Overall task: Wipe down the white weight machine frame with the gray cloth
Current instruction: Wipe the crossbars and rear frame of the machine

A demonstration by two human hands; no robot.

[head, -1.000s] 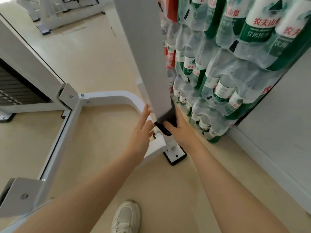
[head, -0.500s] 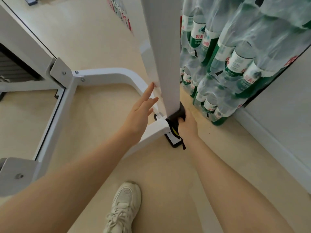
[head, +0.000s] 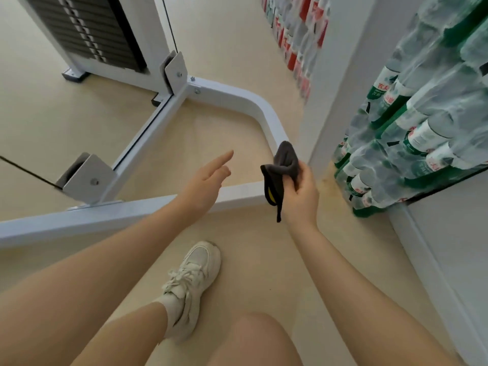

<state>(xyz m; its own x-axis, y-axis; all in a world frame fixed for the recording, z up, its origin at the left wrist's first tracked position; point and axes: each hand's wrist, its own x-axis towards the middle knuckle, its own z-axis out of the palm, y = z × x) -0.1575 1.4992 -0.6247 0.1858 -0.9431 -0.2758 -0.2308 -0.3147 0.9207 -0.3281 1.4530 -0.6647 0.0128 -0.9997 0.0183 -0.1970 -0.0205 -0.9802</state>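
Right now the right hand (head: 299, 191) pinches the bunched gray cloth (head: 281, 171) in the air, just above the low curved tube of the white weight machine frame (head: 237, 97) and clear of it, near the upright post (head: 340, 75). The left hand (head: 206, 180) hangs spread and holds nothing, above the near base bar (head: 87, 216). To wipe well, I would flatten the cloth against the palm, press it onto the tube and draw long strokes along its length, wrapping round the bend.

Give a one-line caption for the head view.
Right hand grips the gray cloth above the white frame; left hand open.
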